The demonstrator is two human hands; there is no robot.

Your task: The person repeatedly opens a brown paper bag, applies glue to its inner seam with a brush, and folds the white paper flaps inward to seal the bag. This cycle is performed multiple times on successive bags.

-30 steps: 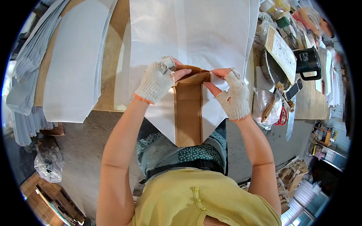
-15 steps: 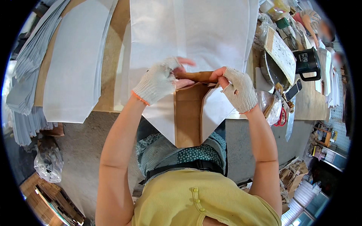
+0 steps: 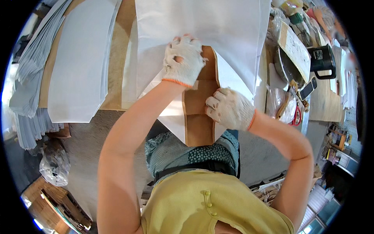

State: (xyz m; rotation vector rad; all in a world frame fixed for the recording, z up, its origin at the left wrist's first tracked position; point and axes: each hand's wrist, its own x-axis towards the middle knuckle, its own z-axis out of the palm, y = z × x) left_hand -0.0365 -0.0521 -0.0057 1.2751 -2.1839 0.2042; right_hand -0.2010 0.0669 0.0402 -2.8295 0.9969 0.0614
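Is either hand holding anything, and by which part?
Can't tell: the left hand lies over the upper left of the brown strip, the right hand across its right edge; no clear grip shows.

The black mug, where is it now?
In the head view, the black mug is toward the right side, just right of the pale board and above the phone in the picture.

I'm at a tan worktable (image 3: 325, 108), grey floor (image 3: 86, 160) under me, pale wall (image 3: 353, 142) off to my right, bright glare (image 3: 7, 117) far left.
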